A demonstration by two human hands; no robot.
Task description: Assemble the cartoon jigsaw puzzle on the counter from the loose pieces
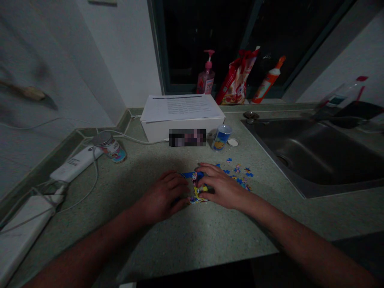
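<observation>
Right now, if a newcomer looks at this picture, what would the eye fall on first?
The two hands at the middle of the green counter: the left hand and the right hand rest on a small colourful jigsaw puzzle. Loose blue pieces lie scattered just right of it, and a steel sink fills the right side. Behind stands a white box with a printed sheet on top.

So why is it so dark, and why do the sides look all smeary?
In the head view the light is dim and the window is black; the left hand and right hand throw a soft shadow on the counter; the head view's edges are stretched and blurred, like the bottle at far right, while the puzzle in the middle is fairly sharp.
</observation>
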